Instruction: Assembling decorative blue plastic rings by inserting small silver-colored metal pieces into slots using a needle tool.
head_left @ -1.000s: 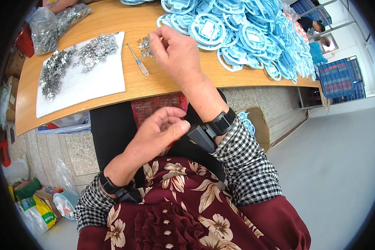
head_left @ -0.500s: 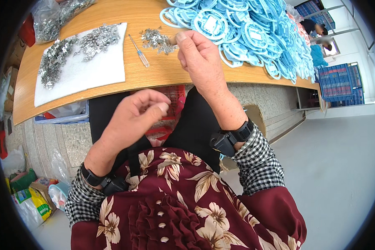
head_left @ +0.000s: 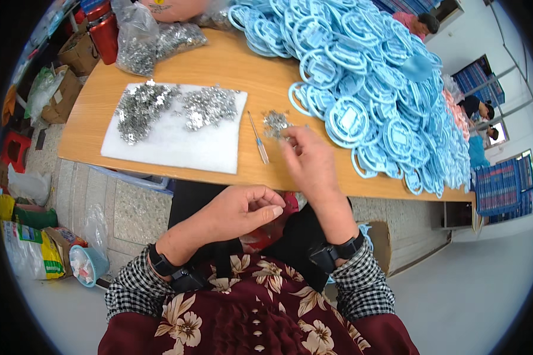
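Observation:
My right hand (head_left: 314,163) reaches over the table, with thumb and forefinger brought together at the edge of a small pile of silvery metal pieces (head_left: 274,122). What sits between those fingertips is too small to make out. Just left of that pile lies a screwdriver (head_left: 259,142) with a clear handle. My left hand (head_left: 240,207) hovers above my lap, off the table's near edge. Its fingers are loosely curled, the thumb stands apart from them, and nothing shows in it. Two larger heaps of metal pieces (head_left: 145,112) rest on a white foam sheet (head_left: 177,157).
A big mound of light blue plastic ring-shaped parts (head_left: 346,121) covers the table's right side. Bags of metal pieces (head_left: 137,50) and a red flask (head_left: 103,35) stand at the back left. Stacked blue crates (head_left: 503,186) and other people are farther right.
My view has shifted, bringing more of the table's far side into sight. My right hand has lowered to the small pile's edge. My left hand stays loosely curled over my lap.

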`<state>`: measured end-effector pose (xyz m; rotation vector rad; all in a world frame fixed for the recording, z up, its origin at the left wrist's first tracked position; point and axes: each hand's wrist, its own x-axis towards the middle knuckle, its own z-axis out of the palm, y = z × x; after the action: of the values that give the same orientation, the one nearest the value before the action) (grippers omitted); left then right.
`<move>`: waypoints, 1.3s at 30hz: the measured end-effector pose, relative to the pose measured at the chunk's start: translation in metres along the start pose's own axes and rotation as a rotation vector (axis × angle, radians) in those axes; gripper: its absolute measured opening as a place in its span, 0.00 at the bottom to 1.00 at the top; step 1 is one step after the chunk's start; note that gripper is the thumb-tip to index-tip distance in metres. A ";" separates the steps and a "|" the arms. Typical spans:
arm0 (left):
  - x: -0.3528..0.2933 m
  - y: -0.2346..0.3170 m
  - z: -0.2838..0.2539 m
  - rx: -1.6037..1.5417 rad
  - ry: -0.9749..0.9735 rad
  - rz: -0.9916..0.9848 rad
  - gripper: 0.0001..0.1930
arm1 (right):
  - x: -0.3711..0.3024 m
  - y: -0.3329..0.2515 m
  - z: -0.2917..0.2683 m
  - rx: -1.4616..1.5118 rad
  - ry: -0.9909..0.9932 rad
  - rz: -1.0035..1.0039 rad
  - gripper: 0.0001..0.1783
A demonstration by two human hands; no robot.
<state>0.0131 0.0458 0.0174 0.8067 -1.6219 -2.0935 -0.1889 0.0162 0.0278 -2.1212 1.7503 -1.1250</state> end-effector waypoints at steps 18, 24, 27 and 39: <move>0.002 0.041 -0.034 0.094 0.014 0.007 0.11 | 0.016 -0.008 0.000 -0.166 -0.155 0.083 0.10; 0.083 0.089 -0.102 0.215 0.205 0.139 0.12 | -0.023 0.057 -0.020 0.042 0.184 0.207 0.12; 0.141 0.116 -0.152 0.108 0.398 0.153 0.16 | -0.041 0.071 -0.022 0.031 0.236 0.190 0.10; 0.267 0.160 -0.225 0.684 0.946 -0.097 0.19 | -0.042 0.067 -0.026 0.050 0.243 0.138 0.06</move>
<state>-0.0564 -0.3276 0.0761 1.7562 -1.6676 -0.8404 -0.2585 0.0422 -0.0101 -1.8681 1.9137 -1.4204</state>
